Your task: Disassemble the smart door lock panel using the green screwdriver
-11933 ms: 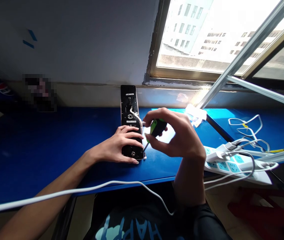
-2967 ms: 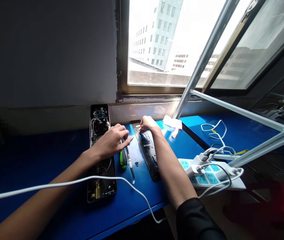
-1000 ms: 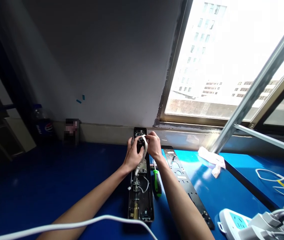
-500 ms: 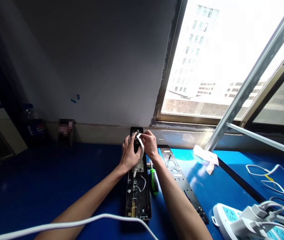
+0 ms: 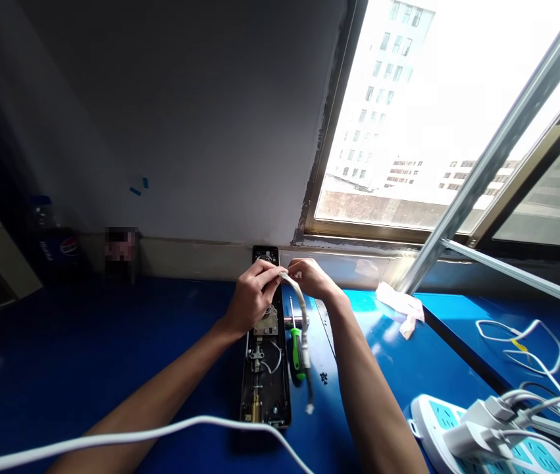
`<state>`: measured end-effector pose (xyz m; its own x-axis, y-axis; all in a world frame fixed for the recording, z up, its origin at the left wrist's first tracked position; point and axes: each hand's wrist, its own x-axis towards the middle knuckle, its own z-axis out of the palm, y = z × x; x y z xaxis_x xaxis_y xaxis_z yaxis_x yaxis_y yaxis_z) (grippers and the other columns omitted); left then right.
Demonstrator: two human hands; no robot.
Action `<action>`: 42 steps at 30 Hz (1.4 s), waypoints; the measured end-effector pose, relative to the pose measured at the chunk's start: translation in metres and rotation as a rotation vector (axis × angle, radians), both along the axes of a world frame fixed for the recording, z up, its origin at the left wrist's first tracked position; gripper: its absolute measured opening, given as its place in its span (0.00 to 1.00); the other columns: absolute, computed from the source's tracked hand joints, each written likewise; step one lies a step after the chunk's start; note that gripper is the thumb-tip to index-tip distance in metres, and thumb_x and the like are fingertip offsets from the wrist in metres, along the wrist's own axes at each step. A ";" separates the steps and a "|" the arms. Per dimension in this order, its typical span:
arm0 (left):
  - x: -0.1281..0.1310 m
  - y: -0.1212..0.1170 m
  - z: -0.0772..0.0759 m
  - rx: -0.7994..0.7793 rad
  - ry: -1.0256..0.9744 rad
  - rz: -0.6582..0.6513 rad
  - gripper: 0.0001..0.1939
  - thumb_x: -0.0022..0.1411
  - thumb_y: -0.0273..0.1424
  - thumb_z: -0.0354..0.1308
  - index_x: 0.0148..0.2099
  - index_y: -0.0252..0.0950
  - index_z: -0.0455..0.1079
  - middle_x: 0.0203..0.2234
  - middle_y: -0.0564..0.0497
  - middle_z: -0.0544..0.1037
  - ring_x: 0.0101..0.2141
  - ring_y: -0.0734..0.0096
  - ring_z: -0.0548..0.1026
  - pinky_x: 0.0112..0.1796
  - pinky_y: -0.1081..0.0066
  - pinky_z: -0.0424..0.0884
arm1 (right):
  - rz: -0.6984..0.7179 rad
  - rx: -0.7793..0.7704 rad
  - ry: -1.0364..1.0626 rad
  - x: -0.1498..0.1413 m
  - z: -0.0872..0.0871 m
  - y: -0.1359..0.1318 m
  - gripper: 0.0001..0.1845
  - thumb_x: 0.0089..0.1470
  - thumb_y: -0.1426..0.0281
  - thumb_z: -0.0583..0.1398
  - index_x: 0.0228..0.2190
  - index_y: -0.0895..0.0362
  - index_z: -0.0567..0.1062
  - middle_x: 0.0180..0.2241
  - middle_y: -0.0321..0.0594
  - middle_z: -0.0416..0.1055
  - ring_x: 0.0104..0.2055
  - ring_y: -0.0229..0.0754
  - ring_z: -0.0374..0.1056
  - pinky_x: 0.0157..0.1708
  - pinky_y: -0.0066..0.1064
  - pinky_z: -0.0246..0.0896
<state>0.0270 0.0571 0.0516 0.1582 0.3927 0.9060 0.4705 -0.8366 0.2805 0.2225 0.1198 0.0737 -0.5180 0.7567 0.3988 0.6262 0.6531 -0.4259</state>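
Observation:
A long black opened lock body lies lengthwise on the blue table, its inner brass and metal parts showing. My left hand is closed over its upper part and pinches the top end of a white ribbon cable. My right hand is closed on the same cable just to the right. The cable arcs down to a loose end beside the lock. A green-handled screwdriver lies right of the lock body.
A black cover plate lies partly under my right forearm. A white power strip with plugs and cables sits at the lower right. Crumpled white paper lies by the window. A white cord crosses the foreground. A soda bottle stands far left.
The white ribbon cable has come away from the lock body and now hangs free to the right. My right hand has moved right; my left hand stays at the lock's upper end.

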 end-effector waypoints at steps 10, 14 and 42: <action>0.011 -0.004 -0.007 -0.052 -0.045 -0.044 0.10 0.71 0.26 0.62 0.49 0.40 0.81 0.40 0.49 0.82 0.40 0.67 0.81 0.43 0.68 0.78 | -0.130 -0.175 0.078 0.024 0.014 -0.011 0.22 0.53 0.70 0.70 0.51 0.54 0.81 0.36 0.39 0.79 0.32 0.37 0.70 0.36 0.29 0.65; 0.016 -0.002 -0.012 -0.060 -0.044 -0.027 0.09 0.69 0.24 0.63 0.48 0.39 0.82 0.39 0.49 0.82 0.38 0.68 0.81 0.40 0.68 0.78 | -0.098 -0.363 0.112 0.038 0.042 -0.040 0.28 0.63 0.60 0.63 0.61 0.55 0.67 0.39 0.42 0.80 0.31 0.37 0.75 0.32 0.29 0.68; 0.032 -0.006 -0.027 -0.234 0.346 -0.136 0.07 0.69 0.30 0.60 0.41 0.36 0.81 0.44 0.42 0.80 0.49 0.56 0.76 0.49 0.54 0.79 | -0.410 -1.128 -0.384 0.071 -0.012 -0.007 0.21 0.66 0.61 0.63 0.56 0.57 0.74 0.56 0.46 0.73 0.52 0.47 0.74 0.51 0.46 0.74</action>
